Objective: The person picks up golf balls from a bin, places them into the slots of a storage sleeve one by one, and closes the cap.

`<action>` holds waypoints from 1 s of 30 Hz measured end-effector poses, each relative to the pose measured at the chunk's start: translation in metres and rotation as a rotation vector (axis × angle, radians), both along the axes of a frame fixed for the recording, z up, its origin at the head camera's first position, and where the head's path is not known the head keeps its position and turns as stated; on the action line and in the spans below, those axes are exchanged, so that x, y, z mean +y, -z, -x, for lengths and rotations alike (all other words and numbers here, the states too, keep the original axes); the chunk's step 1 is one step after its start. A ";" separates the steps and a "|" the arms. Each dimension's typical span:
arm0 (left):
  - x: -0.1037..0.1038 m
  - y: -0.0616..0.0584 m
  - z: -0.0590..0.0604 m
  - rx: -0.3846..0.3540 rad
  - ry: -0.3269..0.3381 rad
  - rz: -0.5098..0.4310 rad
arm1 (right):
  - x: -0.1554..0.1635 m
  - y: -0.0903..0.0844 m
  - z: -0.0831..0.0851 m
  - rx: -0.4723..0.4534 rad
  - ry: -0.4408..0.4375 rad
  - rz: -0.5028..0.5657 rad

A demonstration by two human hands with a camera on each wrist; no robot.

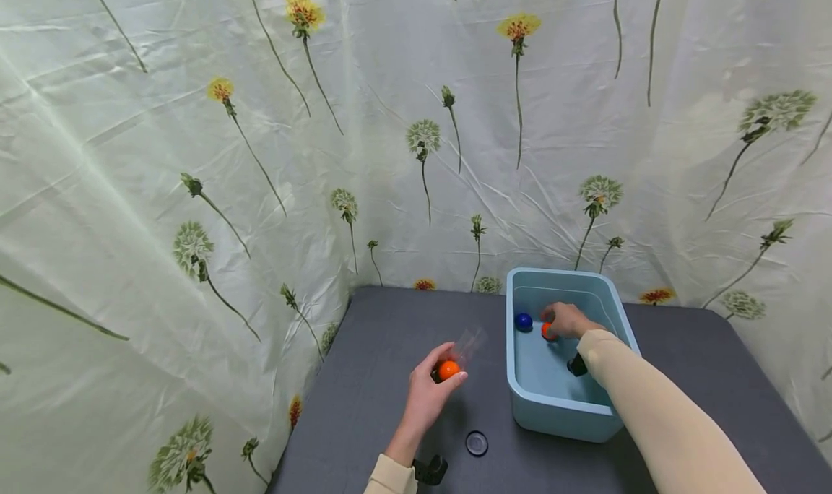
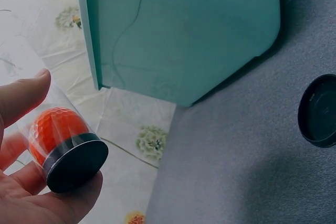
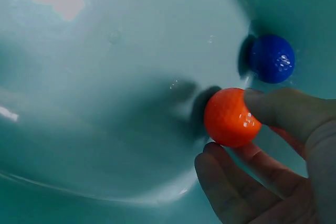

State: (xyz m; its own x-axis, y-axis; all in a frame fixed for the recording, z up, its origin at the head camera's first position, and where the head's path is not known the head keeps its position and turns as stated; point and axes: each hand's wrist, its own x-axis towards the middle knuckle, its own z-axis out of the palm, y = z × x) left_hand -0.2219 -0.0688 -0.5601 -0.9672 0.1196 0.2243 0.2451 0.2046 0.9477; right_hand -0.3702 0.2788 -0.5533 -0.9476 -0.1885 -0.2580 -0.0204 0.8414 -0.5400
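Observation:
My left hand (image 1: 425, 394) grips a clear plastic tube (image 1: 471, 344) over the table, left of the blue bin (image 1: 565, 423). Inside the tube an orange golf ball (image 2: 55, 129) rests against the black end cap (image 2: 76, 164). Reaching down into the bin, my right hand (image 1: 567, 320) pinches another orange golf ball (image 3: 231, 118) between thumb and fingers at the bin floor. Beside that ball, close to the bin wall, lies a dark blue golf ball (image 3: 273, 59).
A loose round black cap (image 1: 477, 443) lies on the dark grey table (image 1: 403, 321), in front of the bin and right of the left wrist. Behind the table hangs a pale curtain (image 1: 390, 154) printed with dandelions.

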 end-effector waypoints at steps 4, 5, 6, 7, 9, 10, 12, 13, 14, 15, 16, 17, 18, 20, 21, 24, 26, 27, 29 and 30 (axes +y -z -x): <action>0.000 0.000 0.000 -0.010 -0.008 -0.004 | 0.003 0.001 -0.002 -0.014 -0.014 -0.049; 0.000 0.000 0.000 -0.015 -0.013 -0.003 | 0.004 0.002 -0.002 -0.019 -0.013 -0.053; 0.000 0.001 0.000 -0.018 -0.015 -0.005 | 0.005 0.003 -0.003 -0.023 -0.008 -0.057; 0.000 0.001 0.000 -0.021 -0.016 -0.010 | 0.006 0.004 -0.003 -0.029 -0.004 -0.059; 0.000 0.001 0.001 -0.022 -0.020 -0.021 | 0.007 0.006 -0.002 -0.038 0.002 -0.064; 0.000 0.002 0.001 -0.021 -0.023 -0.026 | 0.007 0.007 -0.002 -0.042 0.006 -0.065; -0.001 0.002 0.001 -0.020 -0.027 -0.038 | 0.007 0.007 -0.001 -0.043 0.010 -0.058; -0.001 0.002 0.001 -0.018 -0.029 -0.040 | 0.007 0.008 -0.001 -0.043 0.012 -0.056; -0.002 0.002 0.001 -0.015 -0.031 -0.041 | 0.006 0.008 -0.001 -0.042 0.013 -0.052; -0.002 0.002 0.002 -0.013 -0.031 -0.041 | 0.006 0.008 -0.001 -0.045 0.016 -0.045; -0.002 0.002 0.002 -0.010 -0.030 -0.040 | 0.006 0.008 -0.001 -0.048 0.021 -0.038; -0.002 0.002 0.001 -0.011 -0.028 -0.040 | 0.007 0.008 -0.002 -0.053 0.023 -0.030; -0.002 0.002 0.001 -0.011 -0.028 -0.039 | 0.007 0.007 -0.003 -0.059 0.024 -0.023; -0.002 0.002 0.001 -0.013 -0.029 -0.040 | 0.008 0.006 -0.005 -0.069 0.018 -0.020; -0.002 0.002 0.001 -0.015 -0.030 -0.040 | 0.008 0.005 -0.006 -0.073 0.015 -0.022; -0.002 0.003 0.001 -0.024 -0.041 -0.041 | 0.008 0.001 -0.008 -0.077 -0.004 -0.038; -0.002 0.004 0.001 -0.029 -0.050 -0.042 | 0.007 -0.003 -0.009 -0.077 -0.016 -0.052; -0.003 0.004 0.001 -0.032 -0.055 -0.041 | 0.007 -0.005 -0.009 -0.077 -0.022 -0.056; -0.003 0.005 0.000 -0.042 -0.063 -0.039 | 0.007 -0.009 -0.010 -0.062 -0.044 -0.061; -0.003 0.004 0.000 -0.047 -0.067 -0.037 | 0.007 -0.012 -0.010 -0.052 -0.051 -0.060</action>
State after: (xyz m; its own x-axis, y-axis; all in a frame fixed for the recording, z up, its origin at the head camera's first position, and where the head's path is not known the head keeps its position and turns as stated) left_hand -0.2221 -0.0717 -0.5643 -0.9822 0.0467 0.1818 0.1873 0.1840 0.9649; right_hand -0.3598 0.2858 -0.5417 -0.9223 -0.2188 -0.3187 -0.0375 0.8711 -0.4897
